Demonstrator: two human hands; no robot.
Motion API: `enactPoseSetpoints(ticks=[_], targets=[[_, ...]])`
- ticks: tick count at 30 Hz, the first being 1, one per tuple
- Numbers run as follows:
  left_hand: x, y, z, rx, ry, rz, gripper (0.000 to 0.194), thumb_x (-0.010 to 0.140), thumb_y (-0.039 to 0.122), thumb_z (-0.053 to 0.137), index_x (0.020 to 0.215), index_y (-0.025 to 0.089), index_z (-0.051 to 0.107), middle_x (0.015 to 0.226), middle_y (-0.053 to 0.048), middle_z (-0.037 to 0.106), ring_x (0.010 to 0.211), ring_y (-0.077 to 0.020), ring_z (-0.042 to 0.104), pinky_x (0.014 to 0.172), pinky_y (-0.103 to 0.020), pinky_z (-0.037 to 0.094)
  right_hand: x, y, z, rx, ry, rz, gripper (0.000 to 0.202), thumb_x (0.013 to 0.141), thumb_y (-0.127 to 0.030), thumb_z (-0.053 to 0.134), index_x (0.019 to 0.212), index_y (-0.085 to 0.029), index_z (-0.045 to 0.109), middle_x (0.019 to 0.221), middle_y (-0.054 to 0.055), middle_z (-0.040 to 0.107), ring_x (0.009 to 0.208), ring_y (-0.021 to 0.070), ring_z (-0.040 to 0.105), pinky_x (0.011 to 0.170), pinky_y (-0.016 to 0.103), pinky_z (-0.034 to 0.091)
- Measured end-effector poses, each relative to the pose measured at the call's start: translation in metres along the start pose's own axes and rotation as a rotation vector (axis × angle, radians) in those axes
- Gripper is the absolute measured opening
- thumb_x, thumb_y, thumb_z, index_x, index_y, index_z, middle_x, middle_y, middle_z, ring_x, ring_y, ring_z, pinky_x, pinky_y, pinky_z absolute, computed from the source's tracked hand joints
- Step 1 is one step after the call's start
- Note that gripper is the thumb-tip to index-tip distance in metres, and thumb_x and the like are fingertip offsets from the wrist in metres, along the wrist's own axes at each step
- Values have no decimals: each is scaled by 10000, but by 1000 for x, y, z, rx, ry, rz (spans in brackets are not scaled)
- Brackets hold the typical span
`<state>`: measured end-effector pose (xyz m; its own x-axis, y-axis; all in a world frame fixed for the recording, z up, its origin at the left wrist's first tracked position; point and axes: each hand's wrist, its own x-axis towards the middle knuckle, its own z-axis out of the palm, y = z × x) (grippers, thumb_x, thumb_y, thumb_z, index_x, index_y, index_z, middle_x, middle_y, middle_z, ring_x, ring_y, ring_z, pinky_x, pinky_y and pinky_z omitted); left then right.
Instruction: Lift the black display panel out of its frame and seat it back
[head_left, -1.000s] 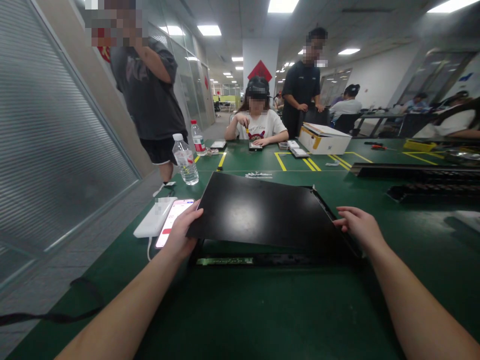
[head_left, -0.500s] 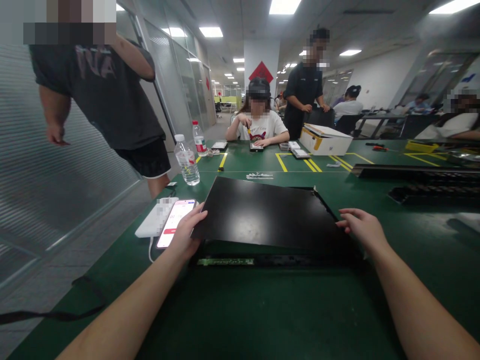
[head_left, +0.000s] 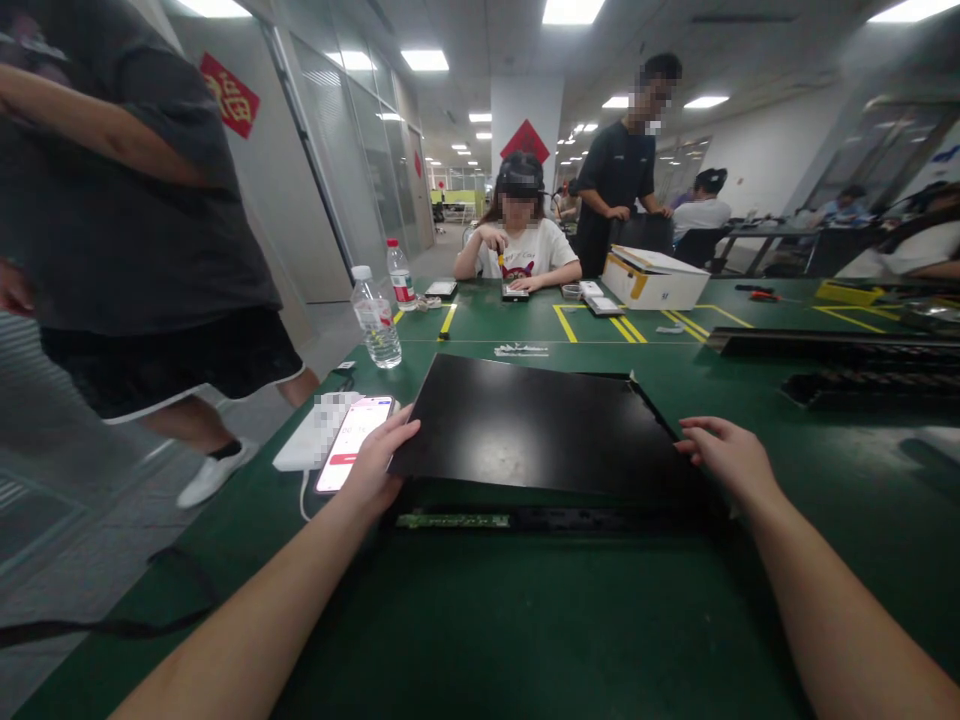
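Observation:
A flat black screen panel (head_left: 517, 425) is tilted over a dark frame, its left side raised. Along the near side of the frame, a green circuit strip (head_left: 454, 521) shows. My left hand (head_left: 381, 455) grips the panel's left edge, thumb on top and the other fingers partly hidden beneath. At the right edge, my right hand (head_left: 724, 455) has its fingers curled in against the panel's rim; the fingertips are partly hidden there.
Left of the panel lie a lit phone (head_left: 352, 445) and a white box-like item (head_left: 304, 445) with a cable. Two water bottles (head_left: 377, 325) stand behind them. Long black metal strips (head_left: 825, 345) lie at right. A co-worker (head_left: 525, 240) sits opposite; another person (head_left: 142, 230) is at left.
The person at left has come closer, further into the left side of the view. My hands and the screen panel hold almost the same position; the view has shifted slightly.

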<state>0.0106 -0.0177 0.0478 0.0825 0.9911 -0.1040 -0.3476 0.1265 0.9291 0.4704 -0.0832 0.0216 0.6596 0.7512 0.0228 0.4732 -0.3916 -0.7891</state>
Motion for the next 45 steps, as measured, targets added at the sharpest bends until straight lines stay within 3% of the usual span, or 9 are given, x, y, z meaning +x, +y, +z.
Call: enactPoseSetpoints(ticks=[13,24,32,45], targets=[[3,-3,-3,36,-5,-10,613,659,295,895,1247,161,783,1042,-109,832,1032,-320,762,744,-301,592,0,0,-1,-77,1,-31,328,774,-372,622,1030,-226,766,800,63,799,651,218,696,653,354,506],[9,-10,-8,26,7,-27,456,648,230,883,1096,167,826,993,-108,842,933,-310,791,725,-323,609,-2,-2,0,-237,10,-61,304,803,-366,592,1009,-261,789,830,52,795,752,252,696,674,367,473],[9,-9,-7,31,9,-39,436,648,193,864,1080,146,825,951,-111,841,899,-297,794,719,-319,611,-4,-1,1,-379,37,-175,287,822,-387,602,987,-286,814,832,67,778,760,264,685,623,359,439],[8,-7,-8,8,-21,-61,449,666,169,857,1114,149,830,1006,-116,842,921,-290,792,713,-309,610,8,10,0,-256,-31,-112,251,774,-360,639,962,-294,792,844,57,779,735,257,666,645,366,439]])
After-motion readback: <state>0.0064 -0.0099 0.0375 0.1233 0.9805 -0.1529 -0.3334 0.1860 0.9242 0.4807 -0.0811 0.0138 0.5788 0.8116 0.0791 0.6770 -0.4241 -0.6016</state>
